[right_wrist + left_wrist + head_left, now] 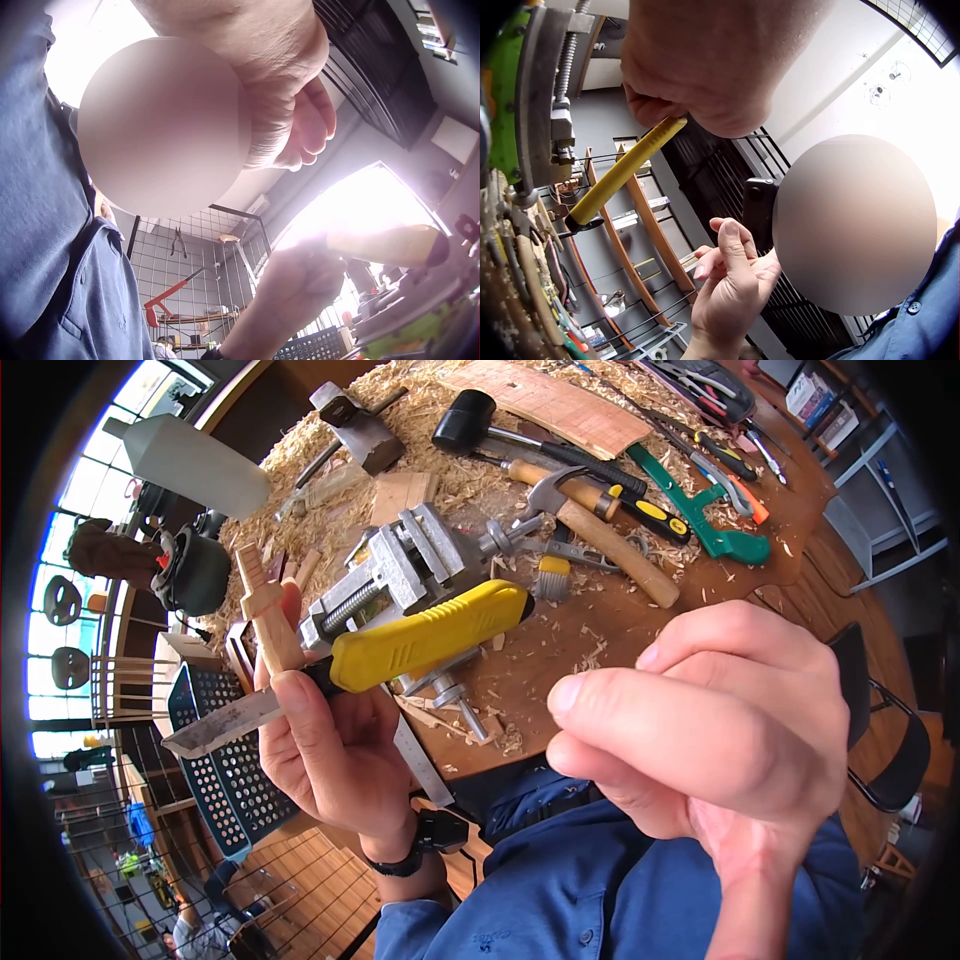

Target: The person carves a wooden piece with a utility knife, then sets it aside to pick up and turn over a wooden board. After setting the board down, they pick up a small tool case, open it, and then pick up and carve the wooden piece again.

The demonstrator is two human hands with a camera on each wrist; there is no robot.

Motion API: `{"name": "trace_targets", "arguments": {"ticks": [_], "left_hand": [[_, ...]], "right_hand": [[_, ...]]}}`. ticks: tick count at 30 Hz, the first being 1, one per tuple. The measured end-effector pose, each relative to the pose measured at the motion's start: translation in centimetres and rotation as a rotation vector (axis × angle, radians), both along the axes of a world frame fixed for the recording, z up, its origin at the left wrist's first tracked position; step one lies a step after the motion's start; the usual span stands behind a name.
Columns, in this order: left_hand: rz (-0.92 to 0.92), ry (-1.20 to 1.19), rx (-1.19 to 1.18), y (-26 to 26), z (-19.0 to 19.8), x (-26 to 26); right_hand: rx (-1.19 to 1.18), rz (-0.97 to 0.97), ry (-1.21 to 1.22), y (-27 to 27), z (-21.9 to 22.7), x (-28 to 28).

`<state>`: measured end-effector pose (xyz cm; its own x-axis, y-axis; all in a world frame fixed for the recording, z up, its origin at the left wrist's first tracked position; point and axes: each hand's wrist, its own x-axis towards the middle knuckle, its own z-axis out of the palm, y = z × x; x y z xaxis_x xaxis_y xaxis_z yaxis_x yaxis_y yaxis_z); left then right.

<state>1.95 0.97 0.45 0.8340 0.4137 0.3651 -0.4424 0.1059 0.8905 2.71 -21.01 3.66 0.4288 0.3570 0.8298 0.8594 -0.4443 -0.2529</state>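
In the head view my left hand (340, 760) grips a carved wooden piece (268, 622) and a yellow-handled knife (430, 635) together, thumb pressed near the base of the blade. The bare blade points to the lower left, the handle to the upper right. My right hand (710, 730) is raised to the right of the knife, its fingers loosely bent with nothing visible in them. The left wrist view shows the yellow handle (622, 174) below my left hand (697, 67), and my right hand (731, 296) apart from it. The wooden piece is hidden there.
A metal vise (415, 560) stands behind the knife on the bench (540, 705). Beyond it lie a claw hammer (615, 550), a black mallet (463, 422), a green-handled tool (735, 545) and wood shavings. At left are a plastic bottle (190, 465) and a perforated basket (225, 780).
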Motion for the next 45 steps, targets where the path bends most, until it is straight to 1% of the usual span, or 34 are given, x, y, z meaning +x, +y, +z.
{"name": "trace_targets", "arguments": {"ticks": [3,4,5,6,7,8,9,10,12,13,14,15,16,17,18,19,20,22,23,24,26,28,30,32,34,35,37,41,43,45], "left_hand": [[0.011,0.039,-0.001,-0.2,0.2,-0.1],[0.079,0.085,0.119,-0.4,0.3,-0.1],[0.151,0.128,0.239,-0.7,0.5,-0.1],[0.042,-0.006,0.051,-0.7,0.0,0.1],[-0.022,0.012,0.054,-0.4,-0.1,0.0],[-0.079,0.028,0.06,-0.1,-0.1,-0.3],[-0.144,0.088,0.04,0.0,0.0,-0.6],[-0.127,0.113,0.037,-0.1,-0.2,-0.5],[-0.292,0.137,-0.072,-0.1,-0.2,-0.5],[-0.343,0.134,-0.111,-0.1,-0.3,-0.5],[-0.398,0.134,-0.151,-0.1,-0.3,-0.5],[-0.398,0.157,-0.141,-0.1,-0.2,-0.5],[-0.493,0.141,-0.159,0.5,-0.4,-0.4],[-0.508,0.159,-0.17,0.6,-0.3,-0.4],[-0.524,0.176,-0.181,0.6,-0.3,-0.4],[-0.513,0.186,-0.141,0.6,0.0,-0.5],[-0.44,0.21,-0.112,0.0,0.6,-0.6],[-0.441,0.215,-0.016,0.2,1.1,-0.6],[-0.51,0.188,-0.006,0.7,0.7,-0.6],[-0.499,0.182,-0.01,0.6,0.9,-0.8],[-0.495,0.204,-0.092,0.0,1.5,-1.0],[-0.495,0.171,-0.094,0.2,0.7,-0.8],[-0.544,0.162,-0.071,0.4,0.4,-0.7],[-0.524,0.149,-0.053,0.5,0.2,-0.7],[-0.526,0.205,0.051,0.8,0.3,-0.7],[-0.528,0.205,0.05,0.7,0.3,-0.7],[-0.401,0.195,0.183,0.5,0.0,-0.7],[-0.368,0.15,0.092,-0.1,-0.3,-0.6],[-0.329,0.14,0.198,0.1,-0.2,-0.7],[-0.316,0.152,0.231,0.2,-0.1,-0.8]], "right_hand": [[-0.013,0.025,-0.052,-0.3,0.4,0.5],[-0.016,0.04,-0.075,-0.3,0.7,0.8],[-0.131,0.055,-0.022,-0.5,1.1,1.1],[-0.246,0.072,0.022,-0.9,1.5,1.5],[-0.268,0.016,0.029,-0.7,0.5,2.2],[-0.268,-0.011,0.121,-0.3,0.0,2.6],[-0.272,0.001,0.153,0.2,-0.2,3.1],[-0.277,0.013,0.186,0.7,-0.3,3.4],[-0.344,0.075,0.294,1.1,-0.6,3.6],[-0.376,0.104,0.307,1.1,-0.7,3.6],[-0.341,0.128,0.298,1.4,-1.3,3.7],[-0.344,0.122,0.319,1.5,-1.5,3.6],[-0.346,0.112,0.341,1.7,-1.6,3.6],[-0.354,0.124,0.325,1.8,-1.7,3.6],[-0.3,0.131,0.308,1.9,-1.9,3.7],[-0.246,0.138,0.29,2.0,-1.9,3.9],[-0.256,0.149,0.275,2.1,-1.8,4.1],[-0.121,0.11,0.243,2.2,-1.6,4.3],[-0.082,0.102,0.239,2.1,-1.9,4.5],[-0.089,0.112,0.234,1.9,-1.7,4.5],[-0.198,0.147,0.306,1.5,-1.1,4.4],[-0.211,0.131,0.307,1.6,-1.4,4.2],[-0.238,0.137,0.295,1.6,-1.4,4.2],[-0.239,0.129,0.289,1.6,-1.5,4.3],[-0.24,0.117,0.285,1.6,-1.5,4.3],[-0.244,0.105,0.283,1.6,-1.5,4.2],[-0.247,0.092,0.282,1.7,-1.5,4.1],[-0.242,0.077,0.263,1.8,-1.6,4.1],[-0.249,0.068,0.251,1.8,-1.5,4.0],[-0.253,0.06,0.236,1.8,-1.4,3.9]]}}
